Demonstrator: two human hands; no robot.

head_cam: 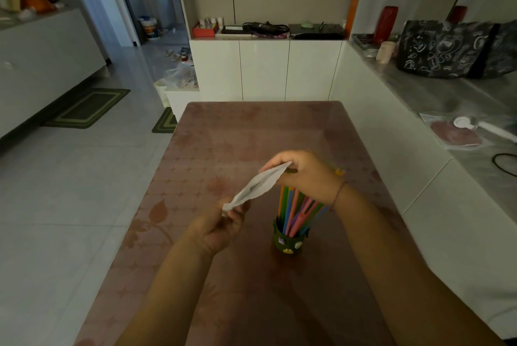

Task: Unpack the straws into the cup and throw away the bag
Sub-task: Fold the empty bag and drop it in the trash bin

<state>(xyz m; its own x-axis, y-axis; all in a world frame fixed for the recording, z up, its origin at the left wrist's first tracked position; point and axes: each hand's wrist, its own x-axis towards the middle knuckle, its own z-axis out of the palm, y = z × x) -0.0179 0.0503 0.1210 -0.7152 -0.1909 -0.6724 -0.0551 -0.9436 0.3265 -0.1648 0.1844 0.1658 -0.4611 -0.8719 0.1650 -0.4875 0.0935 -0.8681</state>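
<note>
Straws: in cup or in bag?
In the cup: straws stand bunched inside it. The bag, pinched by left hand and right hand, looks flat.

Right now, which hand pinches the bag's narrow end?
The left hand, lower and nearer; the right hand holds the bag at its other end, above the cup.

Obstacles: cup (289, 242) with straws (293, 211) fanned upward, standing directly under my right hand (305, 172); bag (260, 186) stretched aslant from that hand to my left hand (221, 222), just left of the straws.
Free room: table (251, 133) bare from my hands to its far edge — open floor (70, 191) off its left side.
Right: white counter (447, 99) near alongside.
</note>
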